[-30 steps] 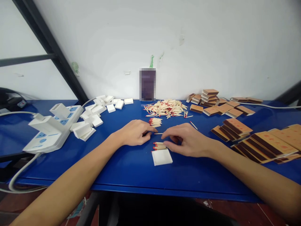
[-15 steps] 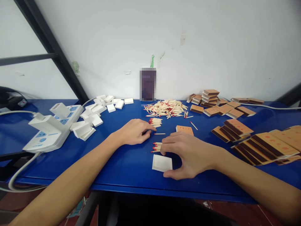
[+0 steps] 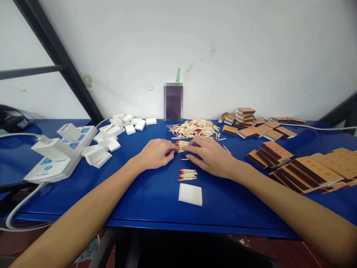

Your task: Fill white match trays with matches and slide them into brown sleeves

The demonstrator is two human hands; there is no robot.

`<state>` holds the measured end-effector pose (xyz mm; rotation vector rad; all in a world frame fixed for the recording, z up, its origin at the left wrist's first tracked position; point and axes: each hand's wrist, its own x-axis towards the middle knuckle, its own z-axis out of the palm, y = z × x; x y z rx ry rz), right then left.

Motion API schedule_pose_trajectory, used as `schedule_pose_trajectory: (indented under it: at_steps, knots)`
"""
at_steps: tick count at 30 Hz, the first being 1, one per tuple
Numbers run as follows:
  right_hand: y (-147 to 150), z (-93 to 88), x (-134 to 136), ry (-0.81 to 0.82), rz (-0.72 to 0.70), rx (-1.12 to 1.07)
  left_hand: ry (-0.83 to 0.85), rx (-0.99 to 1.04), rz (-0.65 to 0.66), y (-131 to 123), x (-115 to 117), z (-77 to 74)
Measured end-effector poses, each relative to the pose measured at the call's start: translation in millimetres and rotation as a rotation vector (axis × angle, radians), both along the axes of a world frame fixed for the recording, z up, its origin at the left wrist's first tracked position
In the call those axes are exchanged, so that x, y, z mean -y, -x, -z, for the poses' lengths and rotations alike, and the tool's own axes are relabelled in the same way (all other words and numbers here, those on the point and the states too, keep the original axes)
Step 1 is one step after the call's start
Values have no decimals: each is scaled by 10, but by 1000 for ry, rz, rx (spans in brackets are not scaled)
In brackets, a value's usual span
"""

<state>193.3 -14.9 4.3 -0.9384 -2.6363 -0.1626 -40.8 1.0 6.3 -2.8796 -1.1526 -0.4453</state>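
Red-headed matches point(image 3: 183, 145) lie in a small bunch between my two hands. My left hand point(image 3: 157, 153) rests at the head ends, its fingers bent and its thumb apart from the index finger. From the other side my right hand point(image 3: 210, 154) reaches over the stick ends with fingers spread; whether it presses on them I cannot tell. Below its fingertips lies a single match point(image 3: 184, 159). Nearer me are a short row of matches point(image 3: 188, 174) and a white matchbox tray point(image 3: 190, 194). Neither hand visibly holds anything.
Behind the hands is a large heap of matches point(image 3: 196, 128). White trays point(image 3: 113, 130) lie to the left, beside a power strip point(image 3: 64, 156) with cables. Orange matchbox sleeves point(image 3: 318, 171) are piled at the right, with more sleeves point(image 3: 247, 119) by the wall.
My right hand has left the white tray and moved forward to the bunch of matches, now covering the orange sleeve. My left hand's index finger has drawn back to the match heads.
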Motion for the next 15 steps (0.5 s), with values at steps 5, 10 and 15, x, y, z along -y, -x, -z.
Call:
schedule_pose_trajectory:
  at_steps: [5, 10, 15]
  knots:
    - [13, -35, 56, 46, -43, 34, -1, 17, -19, 13, -16, 10]
    - [-19, 8, 31, 39, -32, 25, 2, 8, -28, 21, -19, 0]
    - [-7, 47, -33, 26, -18, -7, -2, 3, -16, 15, -9, 1]
